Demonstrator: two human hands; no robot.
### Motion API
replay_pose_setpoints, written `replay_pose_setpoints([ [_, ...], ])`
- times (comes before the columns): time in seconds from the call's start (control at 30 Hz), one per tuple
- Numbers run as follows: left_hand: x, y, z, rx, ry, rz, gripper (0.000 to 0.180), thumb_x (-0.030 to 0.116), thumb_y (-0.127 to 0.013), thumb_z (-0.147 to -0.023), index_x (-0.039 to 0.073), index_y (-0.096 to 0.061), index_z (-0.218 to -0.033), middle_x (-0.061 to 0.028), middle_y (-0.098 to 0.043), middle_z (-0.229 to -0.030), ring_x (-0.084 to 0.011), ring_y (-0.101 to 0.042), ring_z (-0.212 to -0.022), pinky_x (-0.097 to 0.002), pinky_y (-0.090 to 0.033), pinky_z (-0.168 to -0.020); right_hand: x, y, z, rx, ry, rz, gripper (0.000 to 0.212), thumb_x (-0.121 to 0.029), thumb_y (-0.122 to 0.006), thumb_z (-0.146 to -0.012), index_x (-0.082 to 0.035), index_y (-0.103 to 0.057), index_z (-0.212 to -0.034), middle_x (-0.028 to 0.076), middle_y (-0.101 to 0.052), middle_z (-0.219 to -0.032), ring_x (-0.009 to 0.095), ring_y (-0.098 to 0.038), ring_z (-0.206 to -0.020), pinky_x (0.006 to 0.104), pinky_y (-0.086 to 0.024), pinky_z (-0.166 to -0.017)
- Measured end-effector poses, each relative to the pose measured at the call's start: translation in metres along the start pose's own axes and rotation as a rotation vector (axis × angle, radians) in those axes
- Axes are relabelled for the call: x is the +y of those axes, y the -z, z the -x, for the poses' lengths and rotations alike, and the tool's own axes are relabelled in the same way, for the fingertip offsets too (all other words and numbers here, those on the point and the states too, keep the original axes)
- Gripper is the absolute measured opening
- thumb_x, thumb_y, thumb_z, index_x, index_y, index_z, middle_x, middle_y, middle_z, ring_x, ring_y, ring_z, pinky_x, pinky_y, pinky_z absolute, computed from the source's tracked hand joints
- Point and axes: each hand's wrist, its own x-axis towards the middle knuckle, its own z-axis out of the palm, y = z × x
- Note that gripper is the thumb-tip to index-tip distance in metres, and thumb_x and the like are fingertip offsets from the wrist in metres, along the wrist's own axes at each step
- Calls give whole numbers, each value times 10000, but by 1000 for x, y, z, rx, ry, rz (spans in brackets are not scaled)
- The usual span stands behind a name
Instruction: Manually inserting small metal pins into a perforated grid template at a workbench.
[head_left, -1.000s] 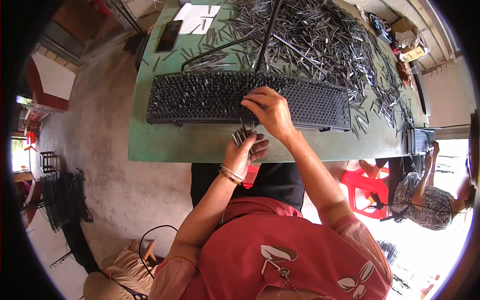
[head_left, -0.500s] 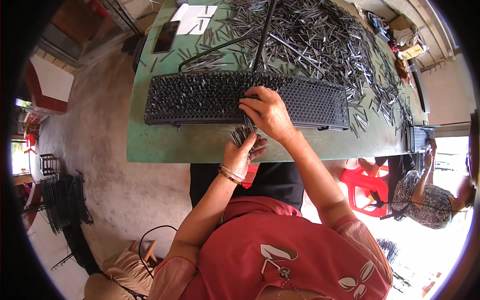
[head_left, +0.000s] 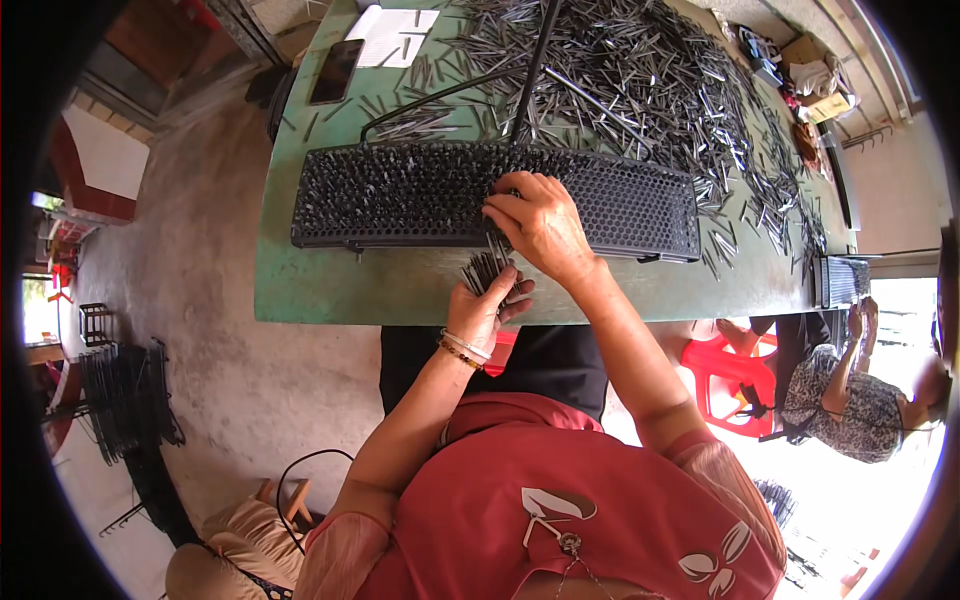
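You sat at a green table [head_left: 330, 290] on a grey concrete floor. A long black rack [head_left: 400, 195] full of little holes lay across the table, and everything here is told from that rack. Behind its left end lay a dark phone [head_left: 335, 72] beside a white paper [head_left: 395, 25]. Just in front of the rack's middle, your left hand [head_left: 483, 305] was curled tight around a bunch of thin metal pins [head_left: 480, 272]. Your right hand [head_left: 540, 228] rested on the rack's middle, its fingers pinched narrow on one pin. Behind the rack and off to its right, loose pins [head_left: 650, 90] lay in a big heap.
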Motion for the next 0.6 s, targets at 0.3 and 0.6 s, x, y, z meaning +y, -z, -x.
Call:
replay_pose_setpoints([
  [0.3, -2, 2, -1, -7, -42, -21, 185, 160, -646, -878, 61, -587, -1023, -41, -637, -941, -183, -662, -846, -293, -570, -661, -3, 5, 5, 71, -182, -270, 186, -173, -721, -771, -21, -689, -873, 93, -630, -865, 237, -618, -718, 324, -499, -621],
  [0.6, 3, -9, 1, -60, -71, -122, 229, 177, -644, -880, 50, -596, -1065, -57, -651, -963, -178, -668, -829, -284, -577, -647, 2, 30, 32, -369, -712, -774, 247, -201, -746, -781, 34, -691, -834, 82, -651, -683, 120, -605, -624, 264, -467, -556],
])
